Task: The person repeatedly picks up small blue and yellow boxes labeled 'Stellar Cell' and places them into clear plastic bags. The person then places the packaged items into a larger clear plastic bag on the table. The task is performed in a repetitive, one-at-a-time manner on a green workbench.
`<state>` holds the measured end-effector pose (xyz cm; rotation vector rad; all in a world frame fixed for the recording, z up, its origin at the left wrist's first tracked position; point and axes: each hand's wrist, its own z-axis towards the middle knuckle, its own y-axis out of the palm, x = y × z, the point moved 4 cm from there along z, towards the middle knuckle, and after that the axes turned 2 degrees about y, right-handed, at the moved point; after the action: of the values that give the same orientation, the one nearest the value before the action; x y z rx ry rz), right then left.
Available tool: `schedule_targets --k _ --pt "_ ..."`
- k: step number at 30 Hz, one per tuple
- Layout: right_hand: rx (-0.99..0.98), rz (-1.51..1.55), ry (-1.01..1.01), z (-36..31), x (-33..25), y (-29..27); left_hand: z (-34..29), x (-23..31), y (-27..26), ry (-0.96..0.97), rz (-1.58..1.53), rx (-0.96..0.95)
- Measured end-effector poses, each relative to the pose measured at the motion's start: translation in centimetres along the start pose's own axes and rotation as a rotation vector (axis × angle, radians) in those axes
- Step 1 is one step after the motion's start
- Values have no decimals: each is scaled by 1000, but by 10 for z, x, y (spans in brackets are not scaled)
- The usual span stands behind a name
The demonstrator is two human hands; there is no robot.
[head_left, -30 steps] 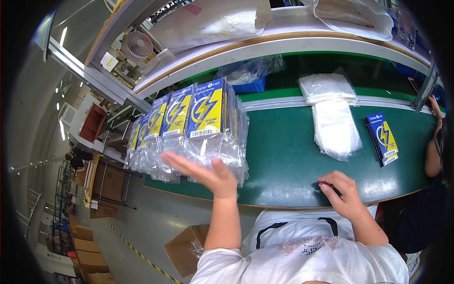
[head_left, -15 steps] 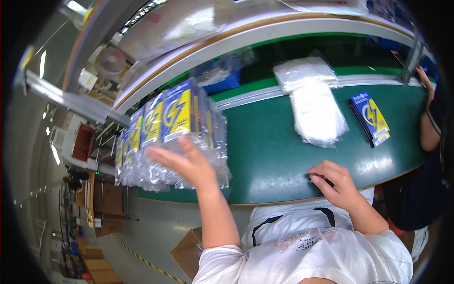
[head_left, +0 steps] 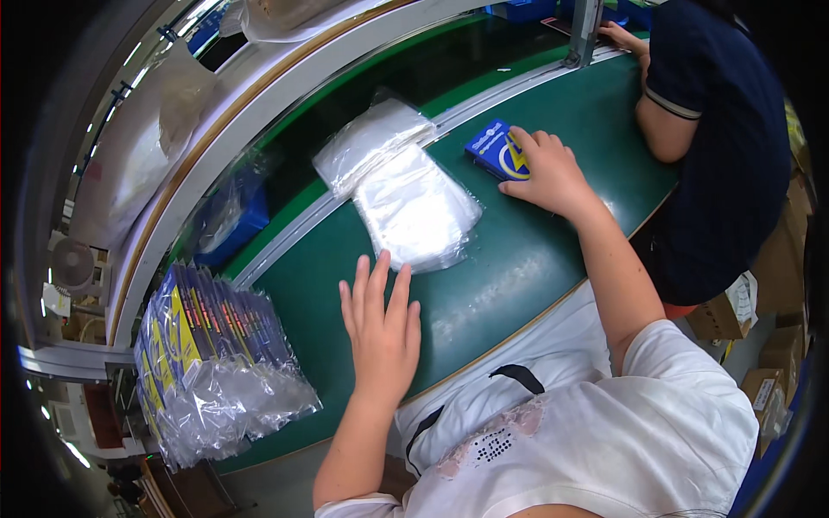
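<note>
My right hand (head_left: 548, 173) reaches over a blue and yellow printed box (head_left: 490, 148) on the green tabletop. Its thumb lies along the near side and its fingers curve over the far side, covering much of the box's right part. My left hand (head_left: 380, 324) is open above the table, fingers spread and holding nothing. Just beyond its fingertips lies a pile of clear plastic bags (head_left: 414, 207). At the left stand rows of similar blue and yellow boxes (head_left: 186, 332), wrapped in clear bags whose loose ends (head_left: 233, 401) face me.
A co-worker in a dark shirt (head_left: 725, 155) sits at the right end of the green table (head_left: 527, 250), one hand near a metal post (head_left: 585, 30). A blue bin (head_left: 237, 220) sits under the shelf (head_left: 259, 112). Cardboard boxes (head_left: 721, 315) stand at the far right.
My view has swung to the right. My left hand has left the bagged boxes and come toward the plastic bags. My right hand has reached out onto the lone printed box.
</note>
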<state>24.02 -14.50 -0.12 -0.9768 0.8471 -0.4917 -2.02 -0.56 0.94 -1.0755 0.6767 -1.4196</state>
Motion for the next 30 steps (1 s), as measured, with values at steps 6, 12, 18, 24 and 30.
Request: schedule_targets --k 6,12,18,24,30 --pt "-13 129 -60 -21 -12 5 40 -17 11 165 102 -98" --pt "231 961 23 -49 -23 -8 52 -26 9 35 -68 -48" --pt "-561 1886 388 -80 -41 9 54 -21 5 -51 -292 187" --pt "-1106 1978 337 -88 -85 19 60 -22 -3 -24 -359 279" --pt "-1079 1869 353 -65 -96 32 59 -45 -1 -170 -505 178"
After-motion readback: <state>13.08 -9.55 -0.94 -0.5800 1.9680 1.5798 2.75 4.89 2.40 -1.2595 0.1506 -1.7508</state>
